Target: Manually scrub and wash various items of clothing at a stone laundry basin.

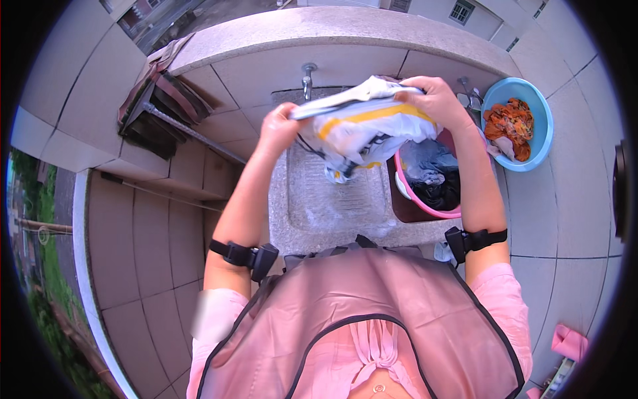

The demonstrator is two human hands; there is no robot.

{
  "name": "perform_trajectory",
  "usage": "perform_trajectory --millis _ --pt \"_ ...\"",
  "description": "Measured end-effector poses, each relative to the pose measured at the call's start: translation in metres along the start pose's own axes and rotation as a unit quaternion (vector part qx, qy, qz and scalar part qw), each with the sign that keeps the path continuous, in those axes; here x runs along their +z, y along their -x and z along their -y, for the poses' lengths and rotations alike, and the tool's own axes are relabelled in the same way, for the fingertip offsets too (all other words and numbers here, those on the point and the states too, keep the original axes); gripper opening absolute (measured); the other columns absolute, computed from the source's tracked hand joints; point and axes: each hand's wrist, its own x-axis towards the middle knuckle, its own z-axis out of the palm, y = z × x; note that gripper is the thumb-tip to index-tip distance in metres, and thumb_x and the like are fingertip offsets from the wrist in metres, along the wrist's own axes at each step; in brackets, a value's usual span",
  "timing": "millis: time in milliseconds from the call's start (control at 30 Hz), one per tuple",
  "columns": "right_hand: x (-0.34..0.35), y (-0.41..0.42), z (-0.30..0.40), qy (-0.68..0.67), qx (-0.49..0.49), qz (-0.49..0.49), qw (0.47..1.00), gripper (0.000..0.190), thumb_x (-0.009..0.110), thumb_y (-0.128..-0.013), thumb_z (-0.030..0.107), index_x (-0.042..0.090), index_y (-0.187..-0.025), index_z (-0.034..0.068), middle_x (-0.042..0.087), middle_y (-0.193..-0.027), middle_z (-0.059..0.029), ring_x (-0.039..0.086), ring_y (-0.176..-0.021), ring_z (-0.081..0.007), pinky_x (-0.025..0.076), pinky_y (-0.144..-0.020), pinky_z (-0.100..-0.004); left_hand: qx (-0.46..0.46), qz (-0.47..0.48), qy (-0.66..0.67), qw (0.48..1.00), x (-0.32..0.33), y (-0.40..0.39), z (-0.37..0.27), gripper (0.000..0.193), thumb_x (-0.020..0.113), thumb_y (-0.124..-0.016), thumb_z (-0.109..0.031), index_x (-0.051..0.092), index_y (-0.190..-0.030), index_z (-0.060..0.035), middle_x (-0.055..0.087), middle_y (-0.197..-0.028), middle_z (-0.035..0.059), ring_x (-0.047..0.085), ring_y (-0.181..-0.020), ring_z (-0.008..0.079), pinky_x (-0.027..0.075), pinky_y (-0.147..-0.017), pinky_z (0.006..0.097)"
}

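Stretched between my two hands is a white garment (pixel 359 132) with yellow and dark bands, its lower part blurred. My left hand (pixel 280 127) grips one end of its upper edge, and my right hand (pixel 436 99) grips the other. The cloth hangs over a stone laundry sink with a ribbed washboard (pixel 334 199), where whitish suds or water show near the front. Below my right forearm stands a pink-rimmed bucket (pixel 433 212) in the sink's right-hand basin, holding blue-grey and black wet clothes (pixel 433 174).
A metal tap (pixel 307 82) juts from the wall behind the sink. At the right, a light-blue basin (pixel 543 119) holds orange cloth (pixel 511 124). Dark and mauve cloths (pixel 169 95) hang at the left beside a metal pole (pixel 199 134). A stone ledge (pixel 349 25) runs along the back.
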Motion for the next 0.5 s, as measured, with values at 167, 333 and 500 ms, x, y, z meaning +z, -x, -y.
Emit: perform_trajectory --millis 167,333,500 --pt "-0.03 -0.002 -0.03 0.028 -0.017 -0.134 0.99 0.04 0.063 -0.094 0.039 0.068 -0.091 0.0 0.055 -0.074 0.0023 0.045 -0.069 -0.0054 0.042 -0.062 -0.0236 0.034 0.0 0.154 0.987 -0.013 -0.013 -0.078 0.021 0.062 -0.091 -0.012 0.066 -0.111 -0.0078 0.065 -0.099 -0.0001 0.056 -0.094 0.0079 0.044 -0.083 0.0237" --pt "0.018 0.027 -0.015 -0.289 0.018 -0.168 0.942 0.039 0.058 -0.097 0.038 0.069 -0.104 0.002 0.066 -0.089 0.0011 0.058 -0.083 -0.0058 0.047 -0.076 -0.0225 -0.039 0.12 0.371 0.92 0.001 0.028 -0.084 0.041 0.049 -0.098 -0.025 0.052 -0.13 0.0002 0.061 -0.123 0.0095 0.057 -0.116 0.0213 0.044 -0.1 0.0355" --pt "0.134 0.096 -0.088 -0.087 0.149 0.317 0.933 0.024 0.065 -0.092 0.029 0.072 -0.094 0.006 0.071 -0.087 -0.0001 0.063 -0.084 -0.0091 0.05 -0.079 -0.0277 -0.112 0.413 -0.172 0.887 0.048 0.102 0.039 0.048 0.07 -0.077 -0.033 0.064 -0.116 -0.0058 0.07 -0.102 0.0153 0.065 -0.094 0.0277 0.049 -0.088 0.0381"
